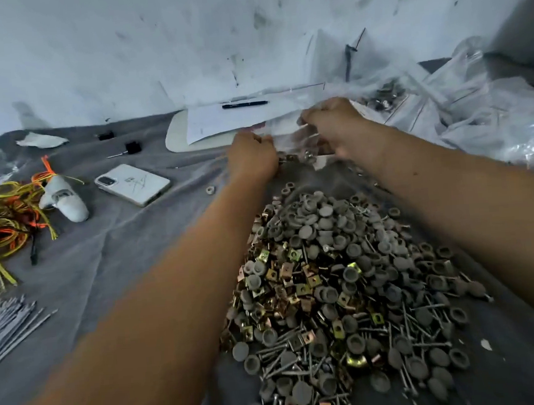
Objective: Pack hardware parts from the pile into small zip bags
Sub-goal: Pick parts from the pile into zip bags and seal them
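A big pile of hardware parts [339, 279] lies on the grey cloth in front of me: grey round caps, brass square clips and long screws. Beyond the pile both my arms reach forward. My left hand [251, 157] and my right hand [333, 126] each pinch an edge of a small clear zip bag [289, 138] held between them, just above the far end of the pile. Some metal parts show through the bag near its bottom [310, 154].
A white phone [132, 184], a white controller [64, 199] and tangled yellow-orange cords [5, 219] lie at left. Grey rods [4, 325] sit at the left edge. Paper with a pen [245, 104] lies behind. Filled clear bags [462, 104] heap at right.
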The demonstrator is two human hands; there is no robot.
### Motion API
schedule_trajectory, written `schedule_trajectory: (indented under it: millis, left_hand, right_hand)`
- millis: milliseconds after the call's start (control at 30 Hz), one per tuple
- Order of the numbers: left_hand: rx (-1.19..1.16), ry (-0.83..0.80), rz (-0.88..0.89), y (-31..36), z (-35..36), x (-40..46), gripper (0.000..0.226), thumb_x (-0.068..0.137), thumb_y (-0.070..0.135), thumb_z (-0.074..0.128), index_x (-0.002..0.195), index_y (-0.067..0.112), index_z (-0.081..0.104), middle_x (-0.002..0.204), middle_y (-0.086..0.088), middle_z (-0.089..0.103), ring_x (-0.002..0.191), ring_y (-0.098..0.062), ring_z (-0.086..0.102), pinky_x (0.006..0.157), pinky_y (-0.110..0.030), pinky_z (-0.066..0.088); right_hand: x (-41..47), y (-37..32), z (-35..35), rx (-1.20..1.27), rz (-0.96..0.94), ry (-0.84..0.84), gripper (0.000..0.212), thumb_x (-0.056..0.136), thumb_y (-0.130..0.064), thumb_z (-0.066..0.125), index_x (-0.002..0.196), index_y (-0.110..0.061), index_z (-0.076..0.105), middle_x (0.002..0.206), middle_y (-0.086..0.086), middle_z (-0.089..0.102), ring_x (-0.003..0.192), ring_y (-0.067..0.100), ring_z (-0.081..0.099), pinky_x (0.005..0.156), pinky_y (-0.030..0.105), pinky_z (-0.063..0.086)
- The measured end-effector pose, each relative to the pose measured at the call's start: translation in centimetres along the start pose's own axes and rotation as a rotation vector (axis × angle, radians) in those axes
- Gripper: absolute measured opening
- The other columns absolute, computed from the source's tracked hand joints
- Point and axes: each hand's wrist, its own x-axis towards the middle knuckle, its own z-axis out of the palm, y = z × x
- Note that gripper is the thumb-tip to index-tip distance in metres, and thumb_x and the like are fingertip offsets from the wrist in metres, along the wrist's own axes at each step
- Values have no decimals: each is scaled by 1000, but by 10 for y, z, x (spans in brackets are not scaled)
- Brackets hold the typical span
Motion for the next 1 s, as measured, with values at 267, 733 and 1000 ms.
schedule_trajectory:
  millis: [267,733,1000]
  left_hand:
    - [752,-34,120,-27,40,29,57,100,32,66,148,12,42,149,-23,48,140,-40,43,109,-48,43]
    - [289,-187,504,93,51,-137,16,90,30,66,91,15,69,90,-1,68,91,-23,63,69,-29,40]
    - [515,-764,501,94,122,-301,18,85,16,71,78,15,55,97,-19,69,94,-38,68,64,-30,39]
  right_hand:
    - [61,44,13,-719,-119,2,57,88,-33,77,131,-8,50,123,7,60,112,25,57,85,32,45]
    - [-144,22,-161,-519,-190,-138,9,94,-9,71,89,-2,72,75,11,76,67,24,75,57,29,59]
    - [-281,55,-245,-1185,160,-263,18,76,-36,82,82,-22,73,66,2,73,55,15,72,55,31,61]
